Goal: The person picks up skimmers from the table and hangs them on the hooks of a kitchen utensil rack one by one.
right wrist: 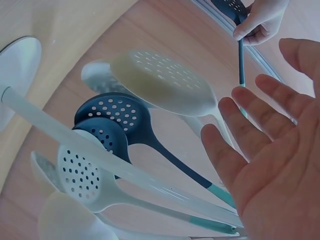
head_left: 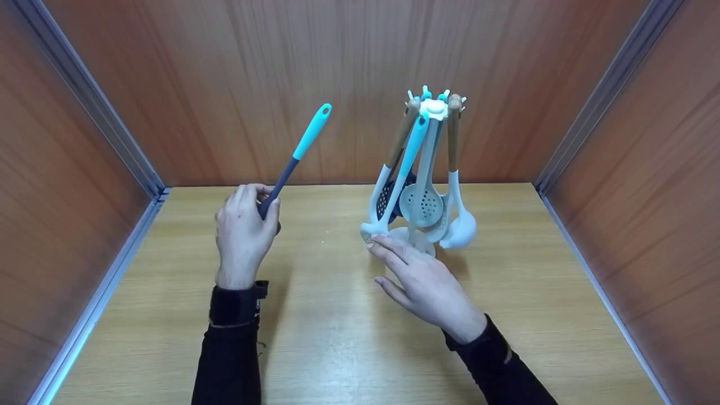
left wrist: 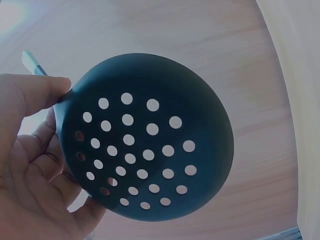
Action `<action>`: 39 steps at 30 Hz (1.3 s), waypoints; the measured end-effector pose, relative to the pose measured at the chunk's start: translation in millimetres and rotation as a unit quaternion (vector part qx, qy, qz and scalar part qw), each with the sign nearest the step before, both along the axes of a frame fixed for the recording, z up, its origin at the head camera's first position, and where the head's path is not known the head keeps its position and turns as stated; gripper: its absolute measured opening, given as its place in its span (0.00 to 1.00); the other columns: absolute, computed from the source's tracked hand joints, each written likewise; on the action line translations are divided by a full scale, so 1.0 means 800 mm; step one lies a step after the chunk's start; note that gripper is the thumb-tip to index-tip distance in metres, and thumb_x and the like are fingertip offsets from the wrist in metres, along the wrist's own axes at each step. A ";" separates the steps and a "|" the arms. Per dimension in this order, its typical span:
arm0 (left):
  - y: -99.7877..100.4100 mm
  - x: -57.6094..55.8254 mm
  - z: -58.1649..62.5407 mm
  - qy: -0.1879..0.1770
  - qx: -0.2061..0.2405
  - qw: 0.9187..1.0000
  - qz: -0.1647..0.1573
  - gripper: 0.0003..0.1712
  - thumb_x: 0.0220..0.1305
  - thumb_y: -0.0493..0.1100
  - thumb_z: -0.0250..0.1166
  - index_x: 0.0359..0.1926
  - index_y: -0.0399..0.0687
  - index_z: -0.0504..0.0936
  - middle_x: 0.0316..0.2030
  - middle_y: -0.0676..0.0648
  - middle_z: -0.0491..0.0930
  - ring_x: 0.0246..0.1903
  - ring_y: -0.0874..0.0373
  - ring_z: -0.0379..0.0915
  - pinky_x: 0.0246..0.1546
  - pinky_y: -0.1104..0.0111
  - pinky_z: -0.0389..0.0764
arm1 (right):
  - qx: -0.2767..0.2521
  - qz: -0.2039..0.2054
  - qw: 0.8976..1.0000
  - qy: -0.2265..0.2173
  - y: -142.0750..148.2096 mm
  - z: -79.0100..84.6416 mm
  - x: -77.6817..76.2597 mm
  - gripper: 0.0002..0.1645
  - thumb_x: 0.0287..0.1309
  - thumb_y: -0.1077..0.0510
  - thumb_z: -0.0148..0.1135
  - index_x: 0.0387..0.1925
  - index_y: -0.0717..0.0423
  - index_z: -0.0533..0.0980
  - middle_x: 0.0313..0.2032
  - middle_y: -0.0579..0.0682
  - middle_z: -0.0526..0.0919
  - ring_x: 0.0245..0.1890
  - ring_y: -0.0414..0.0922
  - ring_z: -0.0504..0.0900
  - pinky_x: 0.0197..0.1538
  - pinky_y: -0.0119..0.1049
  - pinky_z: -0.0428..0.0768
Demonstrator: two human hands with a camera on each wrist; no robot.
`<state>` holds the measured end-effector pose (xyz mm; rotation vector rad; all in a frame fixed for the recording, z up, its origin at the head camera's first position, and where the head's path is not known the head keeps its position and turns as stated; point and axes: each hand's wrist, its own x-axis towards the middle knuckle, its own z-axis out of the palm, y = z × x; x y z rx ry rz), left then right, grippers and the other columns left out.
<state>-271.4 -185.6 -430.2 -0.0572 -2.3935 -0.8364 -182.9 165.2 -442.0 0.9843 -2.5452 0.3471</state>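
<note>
My left hand grips a dark skimmer close to its round, hole-filled head. The skimmer's turquoise handle end points up and away to the right. Several kitchen utensils hang around a white utensil stand. In front of it is my right hand, fingers extended, holding nothing, with its fingertips close to the lowest hanging heads. Among those utensils are a white ladle with a brown handle, a pale skimmer, another dark skimmer and a pale slotted spoon.
The stand's round white base rests on a light wooden tabletop. Wood-grain panels rise at the back, left and right, with metal strips along their edges.
</note>
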 end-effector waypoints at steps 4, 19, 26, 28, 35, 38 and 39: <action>0.008 0.000 0.000 0.009 -0.005 1.000 -0.017 0.14 0.81 0.41 0.74 0.60 0.38 0.88 0.49 0.36 0.91 0.51 0.35 0.89 0.55 0.38 0.86 | -0.011 -0.004 1.000 -0.001 0.001 0.001 0.000 0.38 0.84 0.45 0.74 0.85 0.49 0.75 0.83 0.51 0.81 0.80 0.50 0.85 0.68 0.48 0.94; 0.039 0.011 0.010 -0.008 -0.001 0.998 -0.065 0.14 0.82 0.43 0.76 0.58 0.37 0.87 0.49 0.38 0.89 0.50 0.38 0.88 0.56 0.42 0.87 | -0.053 -0.038 0.997 -0.037 0.008 0.009 -0.001 0.42 0.83 0.47 0.75 0.89 0.47 0.71 0.82 0.53 0.82 0.77 0.54 0.87 0.73 0.53 0.92; 0.051 0.018 0.013 -0.006 -0.008 0.997 -0.080 0.14 0.83 0.44 0.75 0.57 0.38 0.87 0.48 0.39 0.89 0.48 0.39 0.87 0.53 0.43 0.87 | -0.073 -0.040 0.996 -0.036 0.011 0.010 0.000 0.43 0.84 0.48 0.74 0.90 0.46 0.68 0.80 0.55 0.85 0.76 0.56 0.88 0.77 0.57 0.89; 0.053 0.020 0.014 -0.006 -0.009 0.996 -0.086 0.14 0.83 0.44 0.76 0.56 0.38 0.87 0.48 0.39 0.89 0.47 0.40 0.87 0.51 0.45 0.87 | -0.078 -0.041 0.995 -0.039 0.012 0.011 0.000 0.43 0.85 0.48 0.73 0.90 0.46 0.68 0.79 0.55 0.85 0.76 0.55 0.88 0.77 0.56 0.89; 0.063 0.027 0.015 0.003 -0.010 0.994 -0.113 0.13 0.83 0.45 0.75 0.56 0.39 0.87 0.46 0.40 0.89 0.44 0.42 0.87 0.46 0.49 0.89 | -0.095 -0.037 0.994 -0.029 0.014 0.013 -0.001 0.41 0.85 0.51 0.73 0.89 0.49 0.69 0.78 0.53 0.86 0.74 0.52 0.89 0.74 0.51 0.91; 0.069 0.030 0.015 0.010 -0.017 0.992 -0.125 0.13 0.83 0.44 0.75 0.55 0.39 0.87 0.45 0.40 0.88 0.44 0.44 0.87 0.46 0.50 0.89 | -0.108 -0.033 0.993 -0.023 0.014 0.014 -0.001 0.41 0.84 0.51 0.74 0.89 0.50 0.70 0.78 0.54 0.86 0.75 0.52 0.89 0.74 0.53 0.91; 0.072 0.030 0.015 0.012 -0.020 0.991 -0.129 0.13 0.83 0.44 0.75 0.55 0.40 0.87 0.45 0.40 0.88 0.44 0.44 0.87 0.46 0.51 0.89 | -0.114 -0.033 0.993 -0.023 0.015 0.014 -0.001 0.41 0.84 0.52 0.74 0.89 0.50 0.70 0.78 0.54 0.85 0.75 0.53 0.89 0.74 0.54 0.91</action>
